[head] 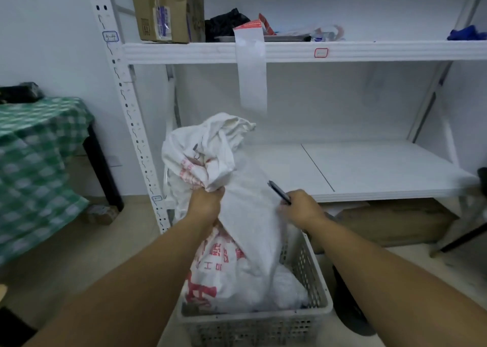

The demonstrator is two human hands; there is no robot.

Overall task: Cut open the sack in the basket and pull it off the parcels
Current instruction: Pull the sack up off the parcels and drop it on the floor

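The white woven sack (237, 214), standing in the grey basket (311, 317) at lower centre, looks limp and light — best gripped by its bunched neck, where the left hand (207, 204) fists it, while the right hand (303, 207) clasps a dark cutter (279, 192).
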